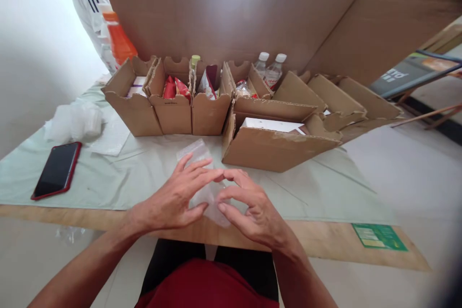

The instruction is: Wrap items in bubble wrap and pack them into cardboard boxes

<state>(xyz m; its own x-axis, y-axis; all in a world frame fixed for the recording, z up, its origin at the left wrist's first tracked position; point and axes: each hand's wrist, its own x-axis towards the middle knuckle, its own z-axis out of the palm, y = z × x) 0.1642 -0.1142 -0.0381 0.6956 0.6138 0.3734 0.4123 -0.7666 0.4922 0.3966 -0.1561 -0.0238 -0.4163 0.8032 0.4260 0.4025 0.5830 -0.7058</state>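
A clear zip-top plastic bag (pixel 213 211) lies at the table's front edge beneath both hands, its strip end (pixel 197 147) pointing away from me. My left hand (pixel 175 197) hovers over or rests on the bag's left side with fingers stretched and thumb apart. From the right, the thumb and index finger of my right hand (pixel 252 207) come together at the bag's edge in a pinch. The fingertips of the two hands meet or nearly meet above the bag. Whether anything lies inside the bag, I cannot make out.
Cardboard bins (pixel 175 118) with packets and boxes line the back; a wider bin (pixel 277 147) holds a white box. Two bottles (pixel 273 74) stand behind. A phone (pixel 57 169), bubble wrap (pixel 77 122) and an orange bottle (pixel 120 38) are at left. A green card (pixel 379 237) lies right.
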